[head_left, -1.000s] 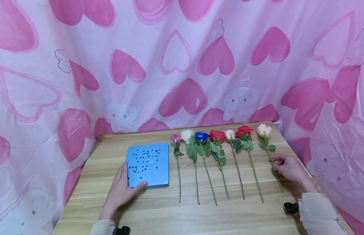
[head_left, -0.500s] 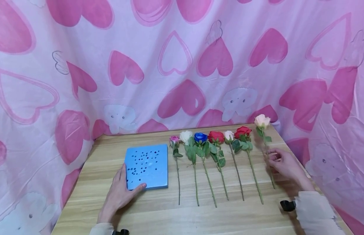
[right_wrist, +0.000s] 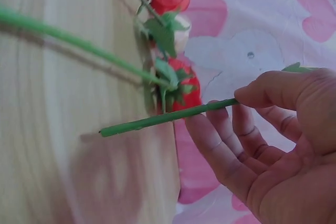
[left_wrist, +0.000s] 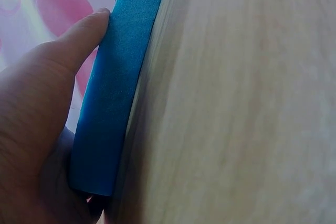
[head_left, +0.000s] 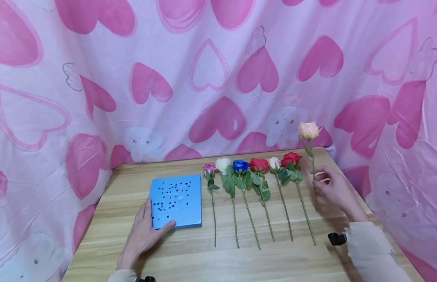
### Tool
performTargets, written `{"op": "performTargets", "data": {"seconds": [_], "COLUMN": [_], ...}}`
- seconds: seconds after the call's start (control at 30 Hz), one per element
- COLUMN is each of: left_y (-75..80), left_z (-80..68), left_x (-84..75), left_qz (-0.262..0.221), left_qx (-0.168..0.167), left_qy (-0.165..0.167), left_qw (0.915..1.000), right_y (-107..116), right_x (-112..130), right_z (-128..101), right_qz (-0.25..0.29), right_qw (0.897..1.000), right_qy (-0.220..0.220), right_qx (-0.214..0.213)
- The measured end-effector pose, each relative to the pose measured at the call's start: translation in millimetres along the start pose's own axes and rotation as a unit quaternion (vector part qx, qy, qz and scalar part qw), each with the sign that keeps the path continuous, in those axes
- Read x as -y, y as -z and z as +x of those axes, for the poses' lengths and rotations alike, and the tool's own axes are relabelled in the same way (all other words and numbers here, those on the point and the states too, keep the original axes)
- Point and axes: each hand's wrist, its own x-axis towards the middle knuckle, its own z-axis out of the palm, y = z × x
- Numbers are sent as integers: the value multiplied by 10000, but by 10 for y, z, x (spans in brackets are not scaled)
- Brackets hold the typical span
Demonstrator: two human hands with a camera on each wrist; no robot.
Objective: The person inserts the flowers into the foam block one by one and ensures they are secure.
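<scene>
right hand (head_left: pixel 336 190): you're pinching the peach rose (head_left: pixel 309 131) by its stem, bloom up, axis near upright | blue block (head_left: pixel 190 213): lying well leftward | left hand (head_left: pixel 144 231): you're resting spread fingers against its edges

blue block (head_left: pixel 181 209): foam-like, matt, finely grained along its side, top pitted with holes
peach rose (head_left: pixel 309 130): petals look like soft matt cloth
stem (right_wrist: pixel 157 120): smooth, plastic-looking, faint sheen
leaves (head_left: pixel 265 195): thin, matt, cloth-like
table (head_left: pixel 267 262): smooth wood-grain surface, soft sheen
curtain (head_left: pixel 218 78): thin creased cloth, lightly glossy along the folds
right sleeve (head_left: pixel 370 243): matt cloth, rough at the edge
wrist piece (head_left: pixel 336 239): dark, plastic-looking
</scene>
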Motion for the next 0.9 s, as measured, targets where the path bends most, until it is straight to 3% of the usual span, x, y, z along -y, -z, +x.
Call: {"op": "performTargets", "data": {"seconds": [0.1,0.37,0.9], "left_y": [-8,-6,0], "left_z": [-5,-26,-29], "left_x": [-2,-13,1], "left_qz": [-17,30,7], "left_qx": [-11,49,-69], "left_qy": [-28,7,-114], "left_qw": [10000,10000,9999], "right_y": [-28,-158,-489], "right_x": [73,345,922], "right_z": [54,211,478], "right_qz": [47,808,864], "right_qw": [9996,9957,9930], "right_qy": [189,257,690], "right_qx": [-186,-375,-422]}}
